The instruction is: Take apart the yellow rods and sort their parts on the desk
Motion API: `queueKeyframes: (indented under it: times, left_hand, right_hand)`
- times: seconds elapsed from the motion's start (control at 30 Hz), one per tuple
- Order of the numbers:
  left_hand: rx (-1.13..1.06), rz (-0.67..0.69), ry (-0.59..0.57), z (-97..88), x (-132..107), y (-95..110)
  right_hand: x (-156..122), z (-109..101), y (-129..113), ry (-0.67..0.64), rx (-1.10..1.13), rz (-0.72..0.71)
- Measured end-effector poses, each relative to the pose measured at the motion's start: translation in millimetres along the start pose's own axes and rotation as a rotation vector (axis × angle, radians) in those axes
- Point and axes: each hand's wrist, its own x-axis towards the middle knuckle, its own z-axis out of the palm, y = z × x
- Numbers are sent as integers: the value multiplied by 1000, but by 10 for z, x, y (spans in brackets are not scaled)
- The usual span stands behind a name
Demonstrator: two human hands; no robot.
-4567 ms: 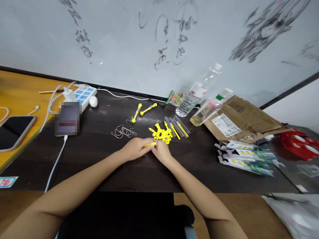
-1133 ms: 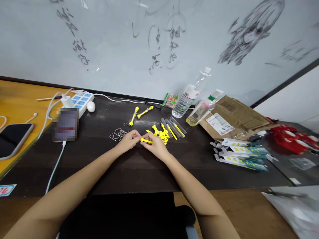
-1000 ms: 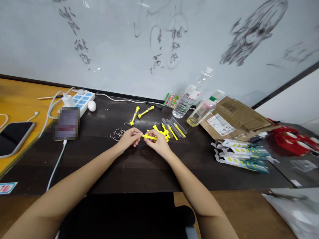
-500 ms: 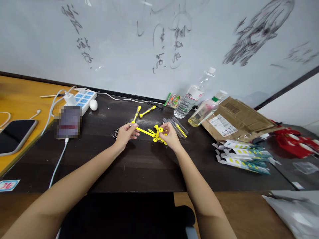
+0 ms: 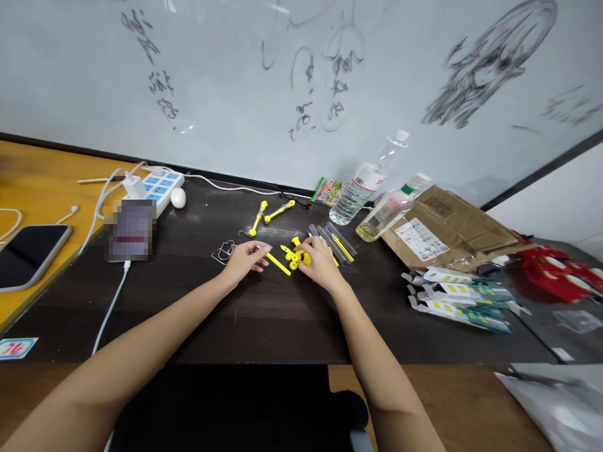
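Note:
My left hand (image 5: 244, 260) pinches the near end of a thin yellow rod (image 5: 279, 264) that slants down to the right just above the dark table (image 5: 264, 320). My right hand (image 5: 321, 263) rests with curled fingers on a small pile of yellow plastic pieces (image 5: 296, 253); I cannot see whether it grips one. Bent wire hooks (image 5: 225, 252) lie just left of my left hand. Two assembled yellow-handled tools (image 5: 258, 217) lie behind the hands. Clear sleeves with yellow inserts (image 5: 335, 241) sit right of the pile.
Two plastic bottles (image 5: 365, 187) and a flattened cardboard box (image 5: 455, 223) lie at the back right, with printed packets (image 5: 464, 299) in front of them. A power strip (image 5: 156, 187), cables, a blurred device (image 5: 132, 229) and a phone (image 5: 29, 252) occupy the left. A whiteboard stands behind.
The hands, which held the yellow rod together, have parted. My right hand let go and moved right onto the yellow pile. My left hand keeps the rod, lowered toward the table.

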Motion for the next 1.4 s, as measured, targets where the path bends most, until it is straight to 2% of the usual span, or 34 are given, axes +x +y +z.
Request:
queueKeyframes:
  times: [0.1,0.2,0.37,0.47,0.53,0.6,0.73,0.8,0.9,1.0,1.07,1.1,1.17,1.23,1.3,1.4]
  left_hand:
    - [-21,0,-7,2,1,-13]
    - [-46,8,-21,6,8,-30]
    - [-62,13,-27,14,0,-25]
    - [-73,36,-37,6,-4,-19]
    - [-60,42,-54,-3,0,-26]
    - [-25,38,-82,-7,9,-45]
    - [82,39,-179,21,10,-104]
    - [122,40,-245,54,-9,-132]
    - [128,30,-330,109,-57,-155]
    - [122,24,-352,142,-99,-149]
    - [137,31,-336,144,-113,-135]
    - [150,37,-327,139,-116,-128]
    - [184,55,-314,122,-116,-115]
    - [220,79,-305,105,-116,-105]
    - [257,112,-297,92,-120,-97]
    - [321,169,-282,82,-130,-86]
  right_hand:
    - [9,-32,-30,60,77,-17]
    - [10,-44,-126,126,272,-52]
    - [-8,10,-325,-18,508,-131]
    - [-3,34,-340,21,525,-135]
    - [11,26,-297,95,556,-79]
    - [28,4,-237,126,681,35]
    - [46,-27,-195,64,1117,225]
    - [45,-13,-243,29,1295,255]
    - [38,24,-344,-39,1401,266]
    - [41,5,-334,-16,1407,286]
    - [54,-56,-204,103,1410,316]
    - [63,-92,-102,196,1406,333]
    - [82,-148,146,487,1306,411]
    - [96,-157,399,631,1139,502]
    - [98,-111,596,676,937,569]
    - [84,14,744,600,630,516]
